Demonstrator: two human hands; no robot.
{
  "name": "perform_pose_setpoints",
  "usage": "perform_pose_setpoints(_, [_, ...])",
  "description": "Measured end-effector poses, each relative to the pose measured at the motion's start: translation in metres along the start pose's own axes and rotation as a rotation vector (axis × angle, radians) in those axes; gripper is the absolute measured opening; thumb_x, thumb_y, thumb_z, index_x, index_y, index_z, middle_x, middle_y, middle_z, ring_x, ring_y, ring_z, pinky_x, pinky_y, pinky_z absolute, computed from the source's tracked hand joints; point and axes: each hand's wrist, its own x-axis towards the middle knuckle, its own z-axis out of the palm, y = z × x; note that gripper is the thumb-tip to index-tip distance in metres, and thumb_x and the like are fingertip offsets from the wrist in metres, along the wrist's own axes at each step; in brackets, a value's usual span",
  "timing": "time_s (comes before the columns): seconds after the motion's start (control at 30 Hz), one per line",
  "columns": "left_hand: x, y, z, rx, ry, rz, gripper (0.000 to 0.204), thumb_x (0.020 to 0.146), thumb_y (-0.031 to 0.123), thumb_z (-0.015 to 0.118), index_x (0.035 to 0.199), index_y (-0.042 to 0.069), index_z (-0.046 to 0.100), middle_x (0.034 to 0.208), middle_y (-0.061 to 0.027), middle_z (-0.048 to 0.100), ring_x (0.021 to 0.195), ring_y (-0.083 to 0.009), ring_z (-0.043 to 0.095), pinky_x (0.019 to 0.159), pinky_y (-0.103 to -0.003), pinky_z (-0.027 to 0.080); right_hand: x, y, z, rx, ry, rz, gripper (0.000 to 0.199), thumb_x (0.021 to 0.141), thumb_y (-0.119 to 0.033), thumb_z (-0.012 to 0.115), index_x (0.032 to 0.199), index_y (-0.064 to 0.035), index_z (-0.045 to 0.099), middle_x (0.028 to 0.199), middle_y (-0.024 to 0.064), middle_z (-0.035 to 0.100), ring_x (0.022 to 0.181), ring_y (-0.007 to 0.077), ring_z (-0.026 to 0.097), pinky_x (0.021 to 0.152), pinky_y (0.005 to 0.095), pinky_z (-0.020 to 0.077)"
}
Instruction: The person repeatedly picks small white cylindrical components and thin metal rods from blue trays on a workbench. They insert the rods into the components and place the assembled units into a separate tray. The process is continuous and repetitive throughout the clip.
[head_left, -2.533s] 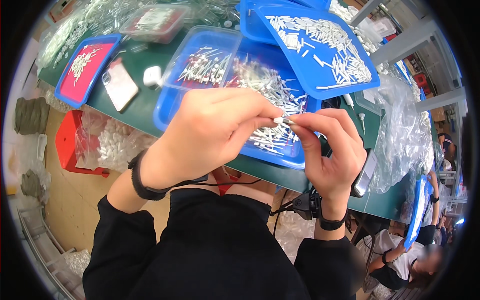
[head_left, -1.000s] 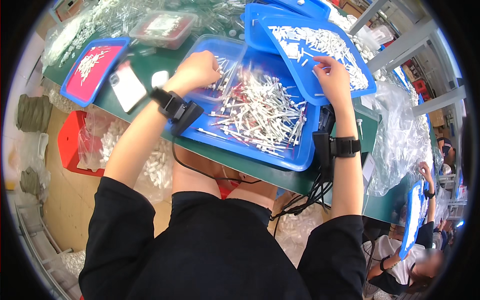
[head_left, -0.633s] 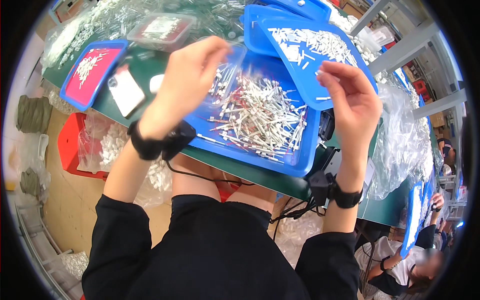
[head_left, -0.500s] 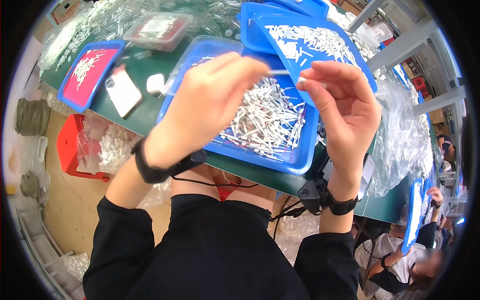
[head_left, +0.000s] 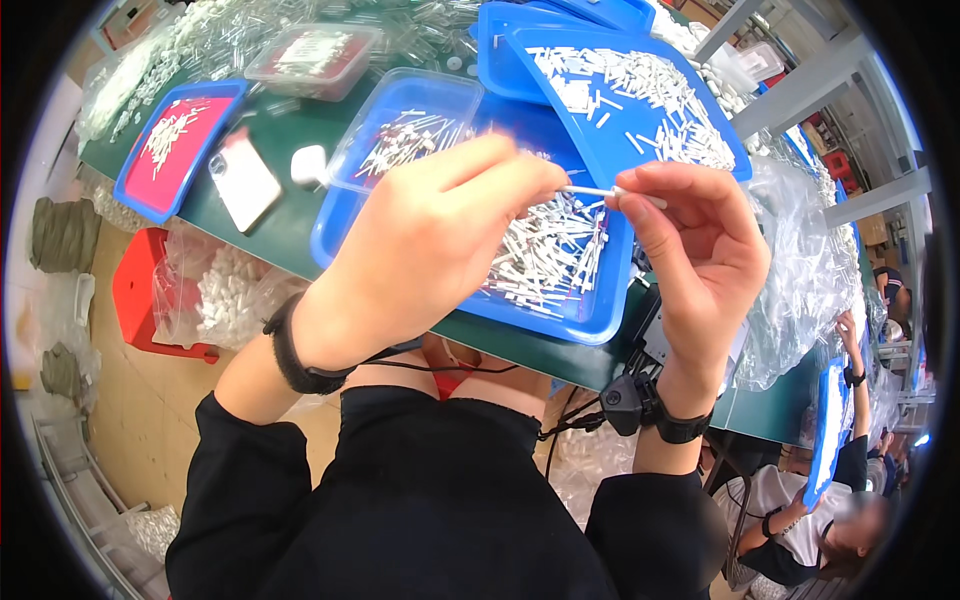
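My left hand point(head_left: 445, 215) is closed in a pinch on a thin white stick point(head_left: 588, 190), which points right. My right hand point(head_left: 700, 235) pinches a small white tube-like piece point(head_left: 655, 201) between thumb and fingers. The stick's tip meets this piece at the right fingertips; whether it is inside is hidden by the fingers. Beneath both hands lies a blue tray point(head_left: 585, 332) heaped with thin white sticks point(head_left: 545, 260), some showing reddish parts. My left hand covers part of this heap.
A clear plastic box point(head_left: 462, 90) with sticks overlaps the tray's far left. Behind, a tilted blue tray point(head_left: 590, 150) holds short white pieces. Leftward lie a phone point(head_left: 245, 185), a white case point(head_left: 309, 166) and a red-bottomed tray point(head_left: 195, 150). A co-worker point(head_left: 800, 520) sits at right.
Both hands have come slightly nearer the body, the left also moving right. The stick's tip now meets the piece at the right fingertips. The co-worker's arm has reached farther away.
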Motion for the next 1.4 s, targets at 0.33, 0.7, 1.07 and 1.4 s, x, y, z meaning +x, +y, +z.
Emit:
perform_pose_setpoints(0.33, [-0.004,0.004,0.0,-0.038,-0.076,-0.031,0.032,0.075,-0.015,0.048,0.099,-0.002,0.064,0.079,-0.0126,0.061,0.071,-0.0247,0.064,0.063,-0.031,0.051,-0.012,-0.001,-0.006,0.045,-0.003,0.071,0.02,0.079,0.013,0.065,0.098,0.0065,0.062,0.093,0.012,0.067,0.087,0.0156,0.065,0.078,0.0254,0.0526])
perform_pose_setpoints(0.7, [-0.005,0.004,0.006,-0.062,-0.112,-0.016,0.028,0.076,-0.015,0.052,0.099,-0.002,0.063,0.082,-0.0126,0.062,0.069,-0.0234,0.063,0.062,-0.031,0.05,-0.015,0.006,0.005,-0.138,-0.046,0.037,0.015,0.079,0.009,0.067,0.093,0.0026,0.065,0.084,0.0087,0.068,0.076,0.0139,0.067,0.07,0.0247,0.0533])
perform_pose_setpoints(1.07, [-0.008,-0.009,0.003,-0.101,-0.068,-0.057,0.013,0.082,-0.004,0.063,0.094,-0.001,0.067,0.083,-0.0092,0.069,0.071,-0.018,0.068,0.064,-0.025,0.052,-0.016,0.012,0.001,-0.707,-0.081,-0.315,0.011,0.076,0.001,0.071,0.085,-0.0035,0.067,0.073,0.0076,0.064,0.061,0.0213,0.06,0.055,0.0297,0.0461])
perform_pose_setpoints(1.4, [-0.011,0.001,-0.002,-0.108,0.013,-0.098,0.009,0.075,-0.001,0.071,0.084,0.0,0.067,0.075,-0.0087,0.068,0.065,-0.0171,0.065,0.058,-0.025,0.05,-0.014,0.007,0.008,-0.621,-0.103,-0.414,0.015,0.071,0.003,0.073,0.083,-0.0021,0.067,0.071,0.0067,0.064,0.061,0.0201,0.059,0.053,0.0288,0.045])
